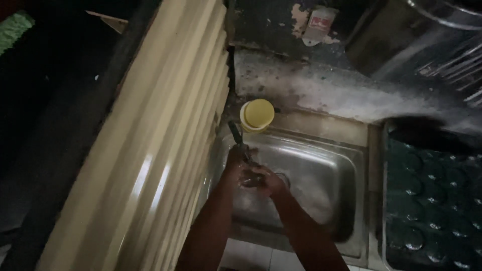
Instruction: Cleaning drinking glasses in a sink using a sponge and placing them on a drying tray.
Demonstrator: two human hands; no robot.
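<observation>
Over the sink [346, 165], the left hand [236, 159] is closed around a dark tool [237, 136]; the right hand [268, 181] curls against it, grip unclear. A yellow-lidded jar [257, 116] stands at the sink's back-left corner.

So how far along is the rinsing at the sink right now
Done: nothing visibly finished; no cleaned item shows. In hand: the left hand and right hand meet over the steel sink, apparently around a dark-handled utensil, too blurred to identify. Left: the yellow-lidded container sits on the sink's back edge, untouched.
</observation>
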